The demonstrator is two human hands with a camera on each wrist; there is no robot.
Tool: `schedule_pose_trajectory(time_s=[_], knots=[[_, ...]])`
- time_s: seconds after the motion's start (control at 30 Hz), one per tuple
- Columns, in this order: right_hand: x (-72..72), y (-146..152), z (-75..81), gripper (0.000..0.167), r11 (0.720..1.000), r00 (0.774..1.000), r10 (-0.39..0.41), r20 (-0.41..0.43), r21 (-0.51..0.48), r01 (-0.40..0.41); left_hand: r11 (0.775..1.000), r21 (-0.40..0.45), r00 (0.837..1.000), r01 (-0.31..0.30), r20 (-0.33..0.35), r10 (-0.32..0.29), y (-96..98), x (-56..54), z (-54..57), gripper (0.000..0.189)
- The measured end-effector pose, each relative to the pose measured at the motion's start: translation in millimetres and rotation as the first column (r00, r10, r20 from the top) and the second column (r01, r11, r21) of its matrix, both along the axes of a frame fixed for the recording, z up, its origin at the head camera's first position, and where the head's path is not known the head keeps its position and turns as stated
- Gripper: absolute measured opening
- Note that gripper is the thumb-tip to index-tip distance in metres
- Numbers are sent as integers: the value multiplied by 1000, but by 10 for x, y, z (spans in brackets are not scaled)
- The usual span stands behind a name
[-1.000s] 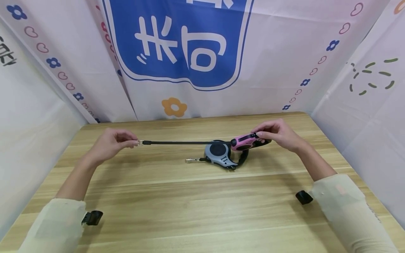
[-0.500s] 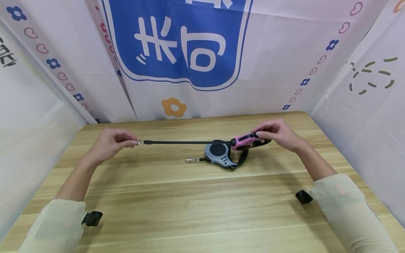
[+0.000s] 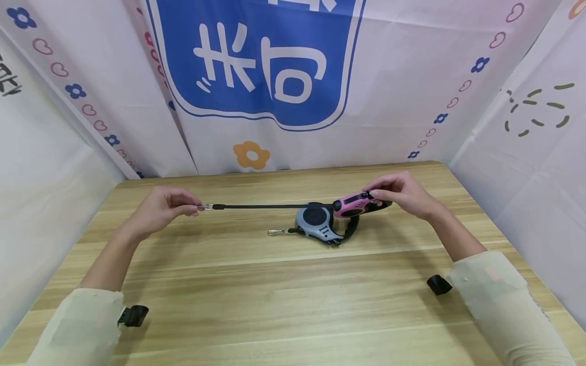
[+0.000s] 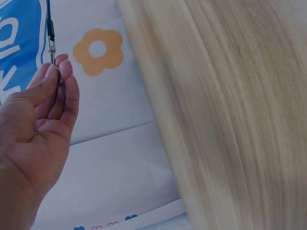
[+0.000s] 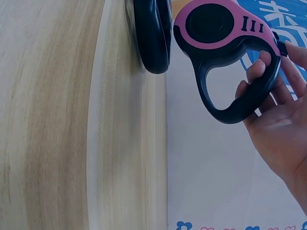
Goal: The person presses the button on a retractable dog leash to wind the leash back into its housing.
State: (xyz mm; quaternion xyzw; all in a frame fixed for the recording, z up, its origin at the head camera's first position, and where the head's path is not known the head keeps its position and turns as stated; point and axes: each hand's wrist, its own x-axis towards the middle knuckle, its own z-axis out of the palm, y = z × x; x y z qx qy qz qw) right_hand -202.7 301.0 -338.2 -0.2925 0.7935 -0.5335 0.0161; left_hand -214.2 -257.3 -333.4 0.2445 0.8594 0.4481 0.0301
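My right hand (image 3: 403, 194) grips the black loop handle of a pink retractable dog leash (image 3: 352, 205), fingers curled through the loop and thumb at the button, as the right wrist view shows. From its case a black strap (image 3: 270, 206) runs straight to the left, above the table. At the strap's end my left hand (image 3: 164, 208) pinches a silver metal clip (image 4: 52, 50) between thumb and fingers. A second leash (image 3: 316, 217), grey-blue with a black handle, lies on the table behind the strap and pink case. Its own silver clip (image 3: 276, 232) points left.
The wooden table (image 3: 284, 305) reaches back to a white cloth wall (image 3: 389, 101) with printed flowers and a blue sign. Cloth also hangs along both sides. Small black devices (image 3: 134, 316) are strapped at each sleeved forearm.
The clip has slid slightly right in my left fingers, so more of it shows beyond the fingertips. My right hand, the pink leash and the grey-blue leash stay where they were.
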Motion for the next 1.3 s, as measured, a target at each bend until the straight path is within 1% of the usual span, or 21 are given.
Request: schedule_pose_trajectory(time_s=[0.1,0.17,0.33,0.47,0.63,0.77,1.07,1.3], knots=[[-5,-6,-4,18,1000,1000,2,3,0,-2,1000,10,1000,2,-3,-2,-5,-12,-15,15],[-8,-9,-6,18,1000,1000,5,6,0,-5,1000,14,1000,-7,0,7,-5,-15,-16,14],[-14,-22,0,18,1000,1000,6,8,-1,-6,998,3,998,-57,15,57,0,-7,0,13],[-12,-30,12,19,1000,1000,5,9,2,-5,996,-27,996,-89,1,90,3,2,7,13],[-10,-40,21,19,1000,1000,3,11,10,-3,994,-36,994,-106,-20,105,12,11,12,12],[-8,-45,24,19,1000,1000,3,13,7,-3,995,-32,995,-93,-35,91,22,18,10,10],[-24,-57,16,18,1000,1000,7,9,8,-7,1000,-7,999,-22,-37,22,41,12,-6,10],[-16,-62,32,18,1000,1000,7,8,1,-7,1000,-4,999,2,-44,-2,51,5,-7,12]])
